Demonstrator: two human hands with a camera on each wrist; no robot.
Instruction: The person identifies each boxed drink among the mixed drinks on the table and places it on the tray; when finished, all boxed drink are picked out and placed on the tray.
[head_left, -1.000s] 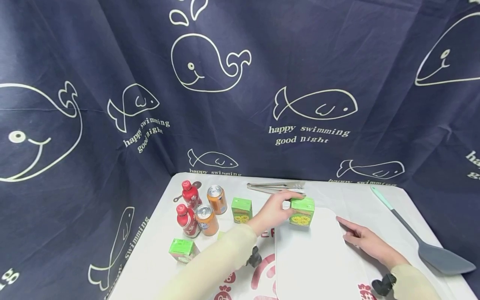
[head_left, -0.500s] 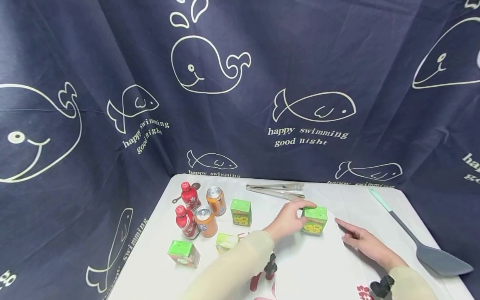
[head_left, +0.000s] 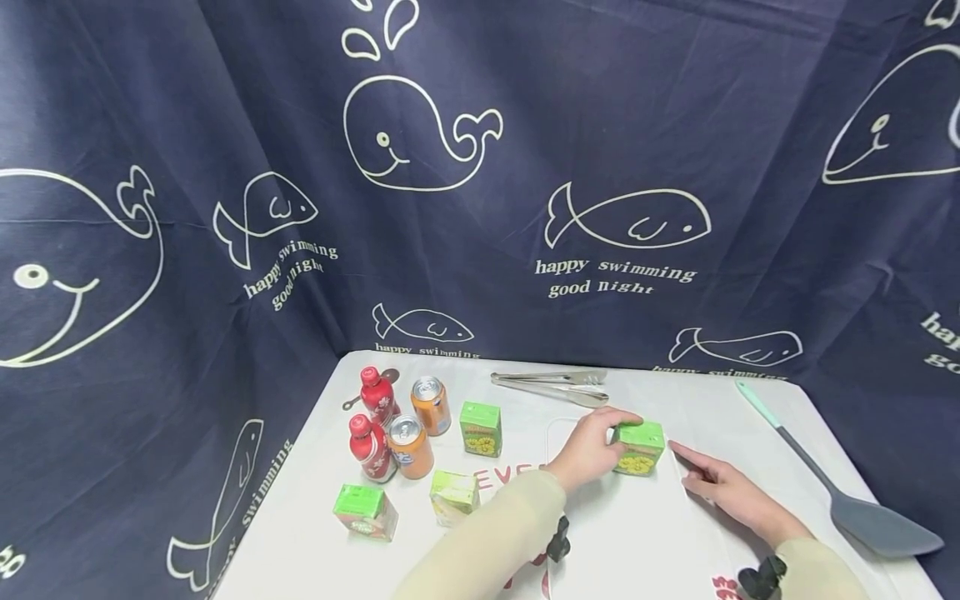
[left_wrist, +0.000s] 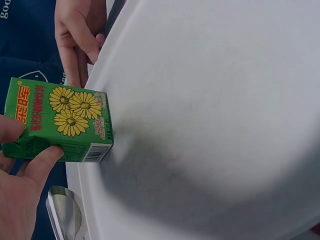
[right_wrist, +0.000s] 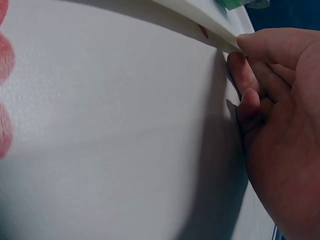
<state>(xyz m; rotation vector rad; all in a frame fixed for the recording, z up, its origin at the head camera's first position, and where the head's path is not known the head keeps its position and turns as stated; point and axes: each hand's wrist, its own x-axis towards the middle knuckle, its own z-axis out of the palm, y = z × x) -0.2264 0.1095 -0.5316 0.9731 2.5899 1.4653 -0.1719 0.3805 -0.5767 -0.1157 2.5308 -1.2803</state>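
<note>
My left hand [head_left: 591,451] grips a green drink carton [head_left: 640,451] by its top end, thumb on one side and fingers on the other. Yellow flowers are printed on the carton [left_wrist: 75,111], which stands at the far right corner of a white board [head_left: 622,533]. Against that board's right edge rests my right hand [head_left: 733,493], its index finger stretched along toward the corner. In the right wrist view, fingertips [right_wrist: 245,42] lie right at the board's edge, with other fingers bent below.
Two red bottles [head_left: 372,451], two orange cans [head_left: 410,447] and three more cartons [head_left: 481,430] stand on the left. Metal tongs [head_left: 551,386] lie at the back, beside the navy curtain [head_left: 450,250]. A grey spatula [head_left: 877,521] lies along the right edge; a small spoon [head_left: 388,377] lies behind the bottles.
My left hand has carried the carton rightward and slightly nearer, to the board's corner. The light green carton has come out from behind the left sleeve. My right hand has barely moved.
</note>
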